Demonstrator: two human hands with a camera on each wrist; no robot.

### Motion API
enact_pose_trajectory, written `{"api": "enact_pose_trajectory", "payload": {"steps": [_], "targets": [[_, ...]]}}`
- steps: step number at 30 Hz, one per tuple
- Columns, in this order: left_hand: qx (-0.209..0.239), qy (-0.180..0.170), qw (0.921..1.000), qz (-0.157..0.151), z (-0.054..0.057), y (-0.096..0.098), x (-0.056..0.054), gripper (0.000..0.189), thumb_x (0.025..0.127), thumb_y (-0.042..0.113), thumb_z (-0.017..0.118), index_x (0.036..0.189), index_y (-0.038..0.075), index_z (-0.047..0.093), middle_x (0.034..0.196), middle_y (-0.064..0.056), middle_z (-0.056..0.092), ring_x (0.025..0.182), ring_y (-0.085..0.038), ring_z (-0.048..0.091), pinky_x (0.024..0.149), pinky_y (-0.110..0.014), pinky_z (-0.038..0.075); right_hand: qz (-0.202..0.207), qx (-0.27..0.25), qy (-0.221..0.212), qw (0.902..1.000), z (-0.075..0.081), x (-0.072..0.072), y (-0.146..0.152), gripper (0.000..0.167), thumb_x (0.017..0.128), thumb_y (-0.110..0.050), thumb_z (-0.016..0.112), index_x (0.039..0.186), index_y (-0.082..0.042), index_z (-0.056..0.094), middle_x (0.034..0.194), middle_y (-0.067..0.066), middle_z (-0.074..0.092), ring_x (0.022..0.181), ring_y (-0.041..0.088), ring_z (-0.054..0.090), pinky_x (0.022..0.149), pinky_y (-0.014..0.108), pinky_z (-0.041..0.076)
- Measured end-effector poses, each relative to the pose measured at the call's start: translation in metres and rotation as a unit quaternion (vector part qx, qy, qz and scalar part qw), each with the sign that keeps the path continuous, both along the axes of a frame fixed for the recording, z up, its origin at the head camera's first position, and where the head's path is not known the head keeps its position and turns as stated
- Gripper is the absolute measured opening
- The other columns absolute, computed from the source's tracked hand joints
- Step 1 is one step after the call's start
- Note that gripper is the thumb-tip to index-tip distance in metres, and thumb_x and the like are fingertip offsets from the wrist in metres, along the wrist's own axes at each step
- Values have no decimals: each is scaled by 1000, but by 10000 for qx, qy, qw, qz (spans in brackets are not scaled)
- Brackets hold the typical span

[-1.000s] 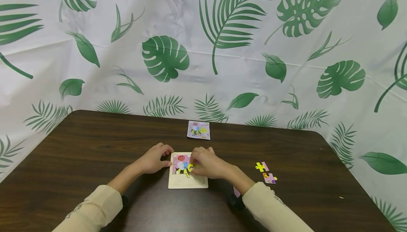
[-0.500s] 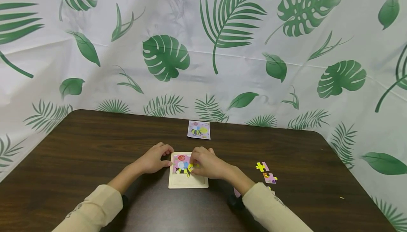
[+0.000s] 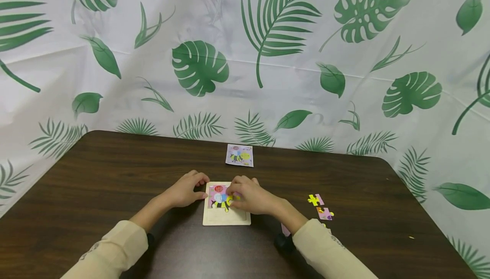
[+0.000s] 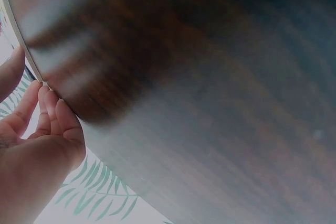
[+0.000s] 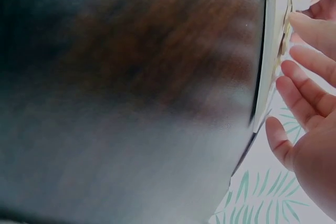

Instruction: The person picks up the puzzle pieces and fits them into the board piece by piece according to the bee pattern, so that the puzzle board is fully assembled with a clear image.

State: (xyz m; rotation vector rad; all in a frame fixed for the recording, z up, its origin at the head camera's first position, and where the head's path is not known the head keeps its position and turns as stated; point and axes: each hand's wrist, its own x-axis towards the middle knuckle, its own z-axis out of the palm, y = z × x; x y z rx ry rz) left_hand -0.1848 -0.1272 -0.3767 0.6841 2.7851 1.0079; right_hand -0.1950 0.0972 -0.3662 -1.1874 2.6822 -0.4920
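Observation:
A square wooden puzzle tray [image 3: 226, 219] lies on the table, its upper part filled with a pink, blue, yellow and black bee picture and its lower strip bare wood. My left hand [image 3: 187, 190] holds the tray's left edge, thumb at the side and forefinger by the far corner. Over the tray's right half, my right hand [image 3: 252, 197] pinches a yellow puzzle piece [image 3: 235, 197], most of which its fingers cover. In the right wrist view, several pieces show edge-on and slightly raised at the tray [image 5: 269, 51]. The left wrist view shows fingertips [image 4: 41, 85] against the tray's rim.
Loose puzzle pieces lie at the right: a yellow and pink one [image 3: 315, 200], a pink one [image 3: 325, 214], and a pink one [image 3: 285, 230] partly behind the right wrist. A bee picture card [image 3: 239, 155] lies beyond the tray. A leaf-print cloth [image 3: 291, 58] hangs behind the table.
My right hand's fingertips have shifted slightly left over the yellow piece. My left hand and the tray stay in place.

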Motion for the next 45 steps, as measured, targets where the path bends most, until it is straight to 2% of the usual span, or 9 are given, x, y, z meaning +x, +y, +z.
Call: {"api": "enact_pose_trajectory", "payload": {"steps": [18, 33, 45], "targets": [[-19, -45, 10000, -2, 1, -1, -1, 29, 81, 8, 68, 106, -1, 56, 92, -8, 49, 88, -25, 48, 79, -41, 42, 50, 34, -57, 10000, -1, -3, -1, 26, 81, -18, 70, 105, -8, 65, 102, 3, 52, 99, 18, 45, 71, 30, 27], [-30, -39, 10000, 13, 1, -2, -2, 29, 81, 8, 68, 106, -1, 56, 92, -8, 48, 88, -24, 48, 79, -40, 41, 138, 115, 98, 9998, 0, -3, -1, 28, 81, -20, 70, 107, -8, 66, 102, 2, 51, 98, 18, 44, 69, 29, 26], [-22, -43, 10000, 22, 0, 0, -2, 29, 81, 8, 69, 106, 0, 56, 91, -8, 49, 87, -24, 48, 79, -40, 41, 36, -21, -81, 10000, -1, -3, 0, 26, 80, -18, 71, 104, -10, 66, 101, 1, 52, 98, 17, 45, 72, 30, 27]]}}
